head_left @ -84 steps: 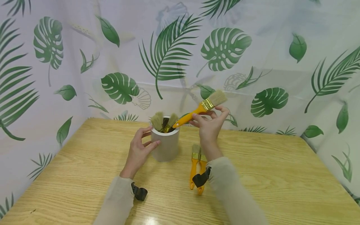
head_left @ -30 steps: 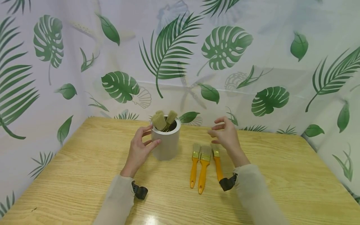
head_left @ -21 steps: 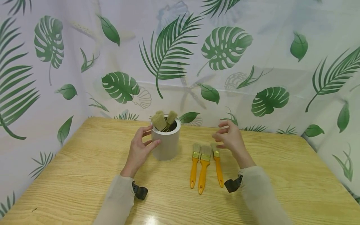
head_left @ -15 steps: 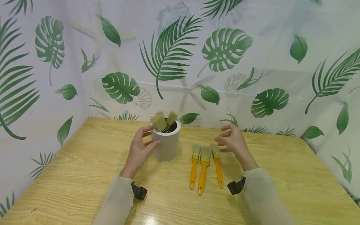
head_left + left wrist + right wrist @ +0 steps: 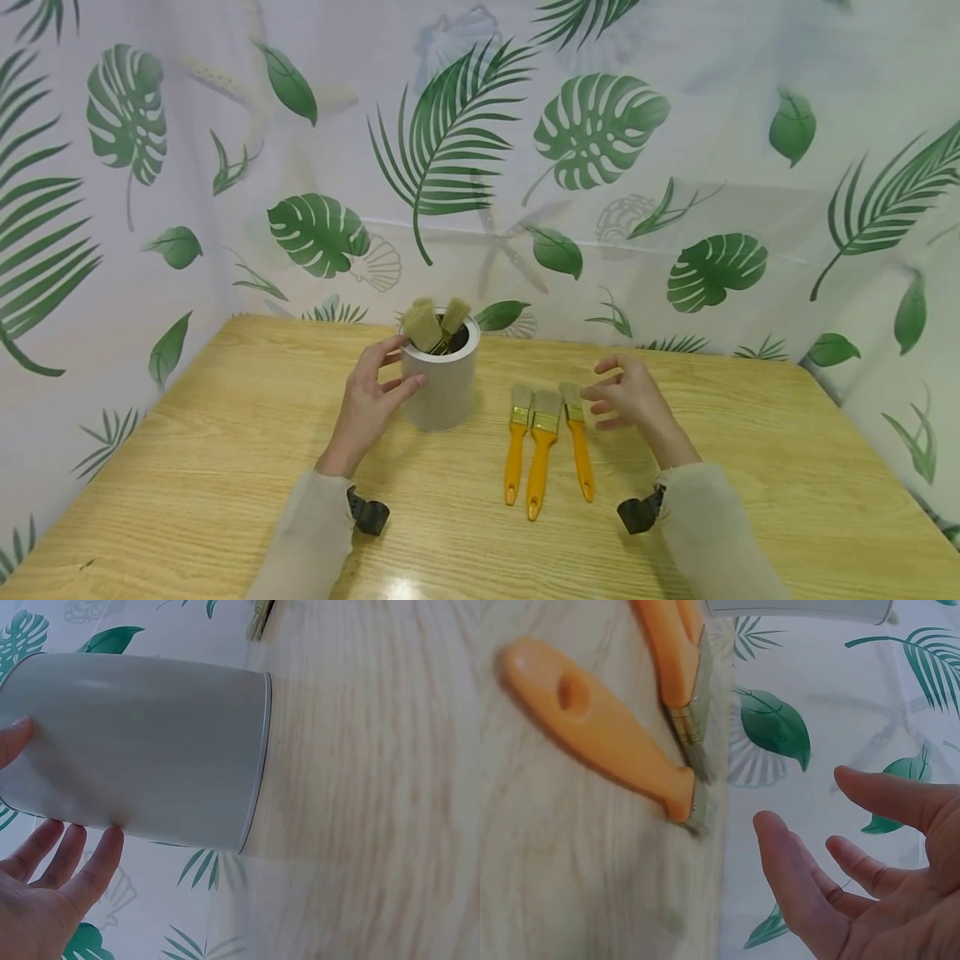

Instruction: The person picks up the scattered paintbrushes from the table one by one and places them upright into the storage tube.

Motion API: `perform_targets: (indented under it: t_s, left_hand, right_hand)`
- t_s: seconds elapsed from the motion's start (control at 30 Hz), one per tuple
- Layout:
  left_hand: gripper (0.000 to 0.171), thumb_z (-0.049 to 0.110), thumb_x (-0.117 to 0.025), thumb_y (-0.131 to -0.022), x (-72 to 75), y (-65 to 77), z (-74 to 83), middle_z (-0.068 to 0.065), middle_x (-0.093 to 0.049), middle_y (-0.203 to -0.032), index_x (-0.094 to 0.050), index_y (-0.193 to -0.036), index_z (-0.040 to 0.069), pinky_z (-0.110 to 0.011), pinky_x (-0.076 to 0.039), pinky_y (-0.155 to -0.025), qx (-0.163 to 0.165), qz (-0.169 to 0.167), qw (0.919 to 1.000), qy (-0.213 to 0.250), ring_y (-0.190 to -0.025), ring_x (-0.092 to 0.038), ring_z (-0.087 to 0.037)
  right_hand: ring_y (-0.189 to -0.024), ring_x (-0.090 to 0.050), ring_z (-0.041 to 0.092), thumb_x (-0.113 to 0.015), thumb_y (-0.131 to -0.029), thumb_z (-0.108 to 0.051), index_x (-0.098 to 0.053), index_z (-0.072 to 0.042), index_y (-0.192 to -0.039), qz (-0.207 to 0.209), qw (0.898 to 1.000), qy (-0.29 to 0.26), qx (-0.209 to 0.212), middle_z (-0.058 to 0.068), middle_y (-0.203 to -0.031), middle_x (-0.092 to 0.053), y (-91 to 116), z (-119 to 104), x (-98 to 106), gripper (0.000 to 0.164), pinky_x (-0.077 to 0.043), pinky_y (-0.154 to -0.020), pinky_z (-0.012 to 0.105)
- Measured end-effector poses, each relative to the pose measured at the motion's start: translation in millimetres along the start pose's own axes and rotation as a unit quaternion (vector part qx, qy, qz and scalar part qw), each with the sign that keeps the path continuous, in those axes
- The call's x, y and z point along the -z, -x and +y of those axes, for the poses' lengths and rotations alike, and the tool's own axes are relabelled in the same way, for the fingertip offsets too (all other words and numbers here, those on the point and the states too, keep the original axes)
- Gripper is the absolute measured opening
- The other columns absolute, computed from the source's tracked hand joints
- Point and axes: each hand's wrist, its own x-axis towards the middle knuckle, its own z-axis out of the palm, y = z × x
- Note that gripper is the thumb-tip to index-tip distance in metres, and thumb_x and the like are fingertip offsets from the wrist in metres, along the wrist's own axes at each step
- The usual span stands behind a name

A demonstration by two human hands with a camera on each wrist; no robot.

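Observation:
A pale grey can (image 5: 441, 396) stands upright on the table, with several paintbrushes (image 5: 424, 327) poking bristles-up from its mouth. My left hand (image 5: 367, 404) holds the can's left side, the thumb in front and the fingers behind near the rim. In the left wrist view, the thumb (image 5: 13, 741) and fingertips (image 5: 112, 838) touch opposite sides of it. Right of the can lie a narrow paintbrush (image 5: 514, 454), a wider paintbrush (image 5: 539, 462) and another narrow paintbrush (image 5: 579, 450), all with orange handles. My right hand (image 5: 633, 398) hovers beside the rightmost brush, fingers loosely bent, holding nothing.
The wooden table (image 5: 225, 467) backs onto a white cloth (image 5: 487, 167) printed with green leaves, which also hangs along the left and right sides. A black wrist camera (image 5: 369, 512) sits at the left cuff and another wrist camera (image 5: 640, 512) at the right cuff.
The paintbrush that my right hand held over the can's rim now lies rightmost on the table. That hand let go and drew back rightward and nearer. My left hand stayed on the can.

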Motion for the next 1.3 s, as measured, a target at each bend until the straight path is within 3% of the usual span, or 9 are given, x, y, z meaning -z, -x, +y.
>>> perform_targets:
  t_s: [0.23, 0.5, 0.8, 0.97, 1.3]
  left_hand:
    - [0.053, 0.001, -0.076, -0.090, -0.4, -0.8, 1.2, -0.020, -0.052, -0.133, -0.054, -0.139, -0.001, -0.054, -0.056, -0.093, 0.007, -0.007, 0.9999, -0.004, -0.125, -0.053, -0.040]
    - [0.054, 0.000, -0.076, -0.090, 0.4, 0.9, 1.7, -0.021, -0.051, -0.132, -0.053, -0.138, -0.001, -0.054, -0.056, -0.093, 0.003, -0.003, 1.0000, -0.006, -0.125, -0.053, -0.040]
    - [0.052, 0.001, -0.076, -0.090, -0.6, 0.3, -0.8, -0.021, -0.052, -0.130, -0.053, -0.137, -0.001, -0.055, -0.056, -0.093, -0.006, -0.002, 0.9999, -0.016, -0.124, -0.053, -0.041]
    - [0.051, 0.000, -0.074, -0.091, -1.6, -0.2, -1.5, -0.022, -0.051, -0.131, -0.053, -0.138, -0.002, -0.055, -0.055, -0.094, -0.005, -0.006, 0.9999, -0.009, -0.125, -0.052, -0.042]
    - [0.055, -0.001, -0.076, -0.090, -0.6, -0.1, 0.3, -0.021, -0.051, -0.137, -0.051, -0.139, 0.000, -0.057, -0.055, -0.093, 0.000, 0.001, 0.9999, -0.011, -0.124, -0.054, -0.042]
  right_hand:
    - [-0.085, -0.069, 0.035, -0.068, -0.094, -0.004, -0.038, 0.010, -0.132, -0.022, 0.999, 0.006, -0.028, 0.027, -0.111, -0.058, 0.2, 15.3, 0.2, 0.050, -0.064, -0.066, 0.045]
    - [-0.076, -0.069, 0.027, -0.068, -0.093, -0.003, -0.037, 0.011, -0.132, -0.044, 0.997, 0.006, -0.065, 0.028, -0.111, -0.051, -1.6, 26.9, -1.6, 0.051, -0.064, -0.062, 0.041]
    - [-0.073, -0.069, 0.021, -0.069, -0.091, 0.001, -0.037, 0.012, -0.132, -0.070, 0.994, -0.022, -0.082, 0.021, -0.101, -0.062, -4.0, 35.2, -3.6, 0.053, -0.063, -0.059, 0.038]
    - [-0.074, -0.066, 0.019, -0.070, -0.089, 0.003, -0.038, 0.015, -0.133, -0.078, 0.994, -0.017, -0.078, 0.019, -0.098, -0.063, -3.5, 40.5, -7.0, 0.056, -0.063, -0.060, 0.035]
    - [-0.054, -0.057, 0.013, -0.074, -0.085, 0.005, -0.039, 0.016, -0.132, -0.076, 0.995, 0.034, -0.058, 0.011, -0.083, -0.057, -0.6, 38.6, -16.7, 0.060, -0.059, -0.052, 0.027]
